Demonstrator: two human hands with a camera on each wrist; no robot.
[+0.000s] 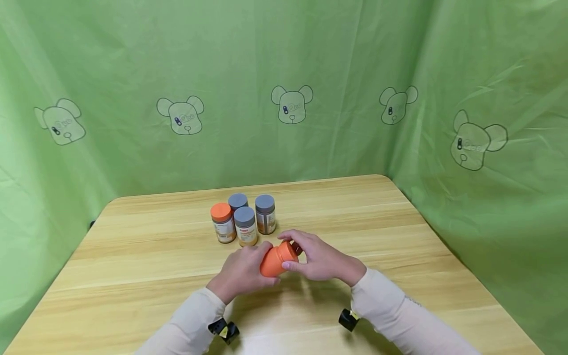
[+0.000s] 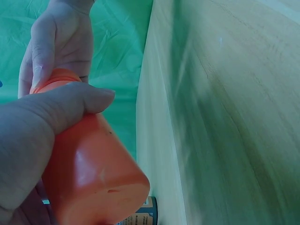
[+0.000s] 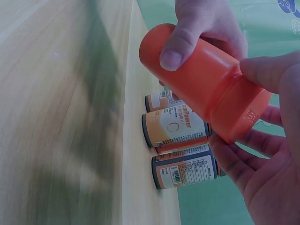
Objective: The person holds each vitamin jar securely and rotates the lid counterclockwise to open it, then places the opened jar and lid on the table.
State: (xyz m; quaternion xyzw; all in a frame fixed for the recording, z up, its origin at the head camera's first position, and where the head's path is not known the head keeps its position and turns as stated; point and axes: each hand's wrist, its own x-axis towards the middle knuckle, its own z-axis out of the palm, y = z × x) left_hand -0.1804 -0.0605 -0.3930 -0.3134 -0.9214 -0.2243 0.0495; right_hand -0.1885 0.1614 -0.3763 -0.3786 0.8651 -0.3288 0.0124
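Observation:
Above the table, both hands hold an orange bottle (image 1: 273, 262), tilted with its ringed, cap-like end up to the right. The left hand (image 1: 245, 270) grips its body from the left; in the left wrist view the thumb lies across the orange side (image 2: 93, 164). Around the cap-like end, the right hand (image 1: 320, 256) has its thumb on the near side and fingers on the far side. An embossed mark (image 3: 251, 116) shows on that end in the right wrist view. Whether the end is a separate lid, I cannot tell.
Behind the hands, several labelled jars stand close together on the wooden table (image 1: 146, 251): an orange-lidded jar (image 1: 224, 229) at the left and grey-lidded ones, including a front jar (image 1: 246, 231) and a right jar (image 1: 266, 219). A green curtain (image 1: 235, 143) hangs around the table.

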